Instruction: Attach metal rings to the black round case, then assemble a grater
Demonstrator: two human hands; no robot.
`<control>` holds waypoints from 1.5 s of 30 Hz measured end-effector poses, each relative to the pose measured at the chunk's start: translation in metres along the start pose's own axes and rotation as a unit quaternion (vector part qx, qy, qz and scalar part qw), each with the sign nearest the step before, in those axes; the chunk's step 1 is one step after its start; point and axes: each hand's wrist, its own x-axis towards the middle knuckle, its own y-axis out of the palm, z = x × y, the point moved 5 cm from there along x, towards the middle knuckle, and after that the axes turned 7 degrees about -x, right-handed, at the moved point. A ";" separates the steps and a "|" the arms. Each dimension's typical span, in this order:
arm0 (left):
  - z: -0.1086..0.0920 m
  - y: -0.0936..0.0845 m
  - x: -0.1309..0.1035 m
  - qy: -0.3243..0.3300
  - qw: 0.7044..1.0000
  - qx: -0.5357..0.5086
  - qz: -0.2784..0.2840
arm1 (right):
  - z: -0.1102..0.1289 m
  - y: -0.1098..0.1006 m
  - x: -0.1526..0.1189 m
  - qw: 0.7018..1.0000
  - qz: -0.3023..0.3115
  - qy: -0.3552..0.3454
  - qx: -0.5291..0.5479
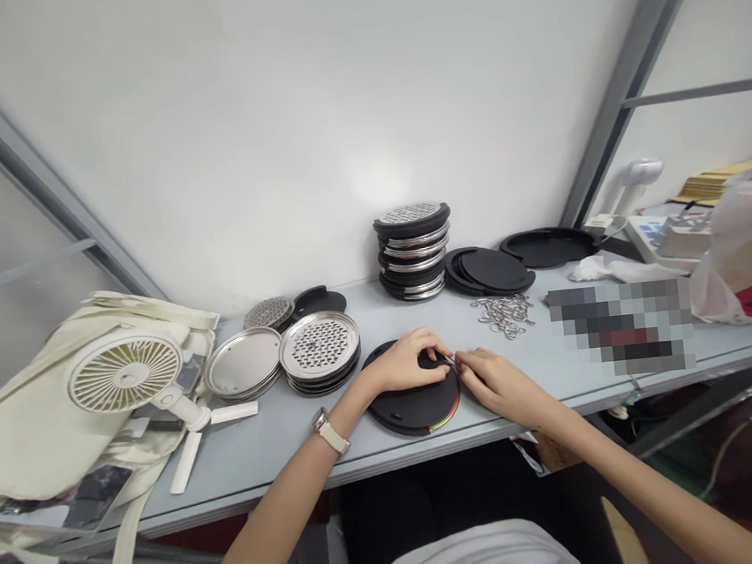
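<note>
I see the left hand (411, 358) and right hand (495, 381) both pinching a small metal piece (450, 362) at the edge of a black disc (408, 407) on the worktop (252, 449).

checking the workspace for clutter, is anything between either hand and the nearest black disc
Nothing visible is: the left hand is over the black disc, the right hand at its right edge. The heap of metal pieces lies beyond the right hand, not between.
</note>
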 end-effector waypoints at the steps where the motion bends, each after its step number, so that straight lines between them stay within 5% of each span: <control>1: 0.000 0.000 0.000 -0.001 1.000 -0.001 -0.001 | 0.000 0.000 0.000 1.000 -0.002 -0.002 -0.001; 45: 0.005 -0.005 0.002 -0.040 0.991 -0.124 0.007 | 0.002 0.002 0.002 1.000 0.006 -0.006 -0.027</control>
